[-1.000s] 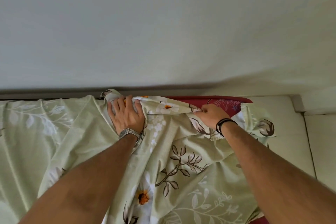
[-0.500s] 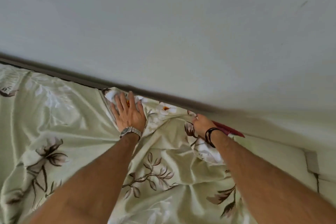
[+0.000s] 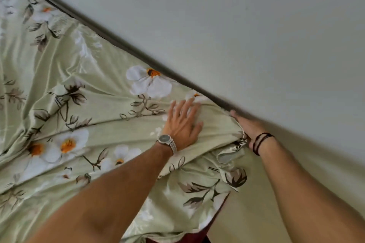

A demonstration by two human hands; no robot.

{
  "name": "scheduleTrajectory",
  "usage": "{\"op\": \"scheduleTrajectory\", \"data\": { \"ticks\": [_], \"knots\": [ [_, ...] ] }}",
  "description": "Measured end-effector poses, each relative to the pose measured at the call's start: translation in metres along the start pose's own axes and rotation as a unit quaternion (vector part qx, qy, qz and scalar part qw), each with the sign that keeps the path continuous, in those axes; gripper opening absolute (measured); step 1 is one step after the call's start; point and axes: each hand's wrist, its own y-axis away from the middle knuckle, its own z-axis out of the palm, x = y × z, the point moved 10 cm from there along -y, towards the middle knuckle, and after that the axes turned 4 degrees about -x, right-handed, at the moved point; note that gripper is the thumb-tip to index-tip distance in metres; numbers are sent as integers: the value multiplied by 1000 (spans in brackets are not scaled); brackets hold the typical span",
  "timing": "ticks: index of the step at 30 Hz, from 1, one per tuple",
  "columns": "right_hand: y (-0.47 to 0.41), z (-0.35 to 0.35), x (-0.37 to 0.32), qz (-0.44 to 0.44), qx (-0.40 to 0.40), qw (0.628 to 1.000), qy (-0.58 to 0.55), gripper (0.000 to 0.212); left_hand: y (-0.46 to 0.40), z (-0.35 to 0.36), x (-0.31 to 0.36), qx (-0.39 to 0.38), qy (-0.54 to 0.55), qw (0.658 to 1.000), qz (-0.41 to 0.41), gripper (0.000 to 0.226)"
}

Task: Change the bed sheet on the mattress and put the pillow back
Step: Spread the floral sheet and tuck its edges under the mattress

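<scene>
Sheet (image 3: 83, 89): L hand (image 3: 182, 124) fingers flat on it, R hand (image 3: 246, 126) fingers hidden, wedged vs wall (image 3: 256, 35).

Sheet (image 3: 83, 89): pale green satin-like fabric you see printed with white, orange-centred flowers and brown leaves. Spread over the mattress, wrinkled in long folds, its far edge along the wall. Near corner bunched and folded over; a dark red layer (image 3: 199, 236) shows beneath the lower hem.
</scene>
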Motion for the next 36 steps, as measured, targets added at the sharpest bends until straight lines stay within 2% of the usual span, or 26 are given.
{"op": "scheduleTrajectory", "data": {
  "ticks": [2,4,6,8,9,11,13,15,17,19,20,21,23,24,26,28,30,33,34,36],
  "knots": [
    [17,5,21,59,-164,983,62,49,22,11,32,-5,-3,999,32,61],
    [25,-3,37,50,-224,966,120,52,47,20,58,-8,5,998,59,61],
    [32,-11,42,1,-233,968,94,52,69,35,78,-27,3,996,82,68],
    [40,-15,45,-50,-221,974,10,54,79,46,86,-50,-4,996,78,73],
    [44,-17,50,-66,-208,976,4,57,79,48,88,-56,-10,996,72,70],
    [54,-10,63,-103,-202,965,130,68,71,45,90,-66,-21,996,56,49],
    [61,0,79,-116,-209,930,279,84,58,41,88,-97,11,995,32,32],
    [63,-2,79,-136,-164,908,360,92,47,37,90,-137,80,987,25,22],
    [70,-7,64,-188,-68,875,441,80,42,34,97,-156,134,978,35,12],
    [79,-7,55,-228,-3,835,501,78,42,28,98,-149,177,973,22,16],
    [82,-7,57,-229,-2,843,486,80,42,24,97,-137,196,971,4,19],
    [85,-9,62,-221,-18,875,429,76,42,21,94,-128,214,968,-15,22],
    [91,-19,72,-204,-33,945,255,48,42,22,96,-139,246,959,-28,31],
    [92,-32,76,-194,-14,965,177,35,42,23,100,-152,264,952,-25,35],
    [91,-67,85,-155,45,986,41,24,41,22,108,-164,288,944,-10,36],
    [89,-114,90,-136,116,984,-20,22,35,16,113,-143,271,952,3,31],
    [83,-159,89,-131,184,972,71,19,24,6,113,-98,211,972,16,26],
    [89,-185,73,-110,301,901,291,14,6,1,118,-51,66,993,82,36],
    [94,-187,67,-102,345,882,304,19,-1,1,121,-43,37,993,101,41],
    [97,-182,61,-70,398,877,258,27,-14,-2,127,-34,11,991,131,45]
  ]
}}
